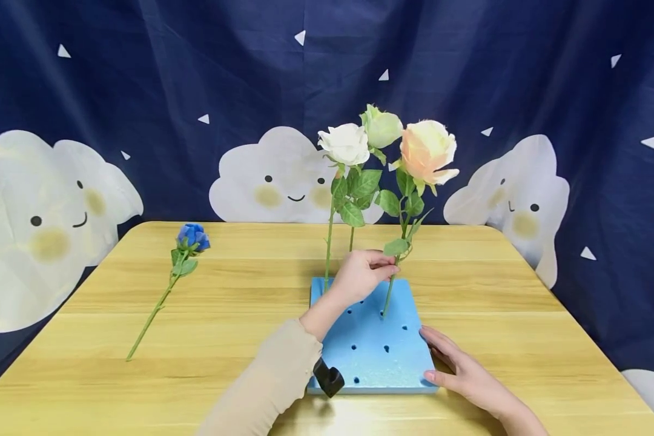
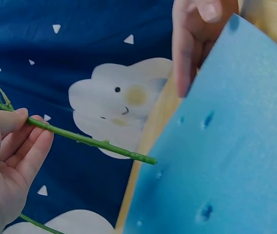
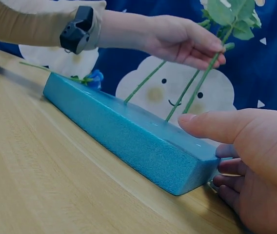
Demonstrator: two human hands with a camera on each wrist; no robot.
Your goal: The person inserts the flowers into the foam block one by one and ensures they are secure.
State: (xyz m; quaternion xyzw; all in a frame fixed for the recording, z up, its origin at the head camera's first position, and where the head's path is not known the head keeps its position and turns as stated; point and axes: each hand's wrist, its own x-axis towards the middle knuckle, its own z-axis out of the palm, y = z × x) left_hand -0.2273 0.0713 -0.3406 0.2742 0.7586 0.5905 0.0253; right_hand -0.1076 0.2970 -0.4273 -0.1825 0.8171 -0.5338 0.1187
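My left hand (image 1: 362, 272) pinches the green stem (image 2: 92, 141) of a peach rose (image 1: 428, 151) between thumb and fingertips, below its leaves. The bare lower end of that stem shows whole in the left wrist view, close over the holed top of a blue foam block (image 1: 370, 363). At the block's right side lies my right hand (image 1: 469, 372), fingers fairly straight along the edge and thumb by the near corner. A white rose (image 1: 346, 144) and a pale green rose (image 1: 383, 127) stand upright toward the block's far side; the left hand partly hides that area.
A blue rose (image 1: 193, 236) lies on the left of the wooden table (image 1: 223, 339), its stem pointing toward the front. Several small holes dot the foam. Behind the table hangs a dark blue curtain (image 1: 240, 60) with cloud faces. My left wrist wears a black camera (image 1: 329, 378).
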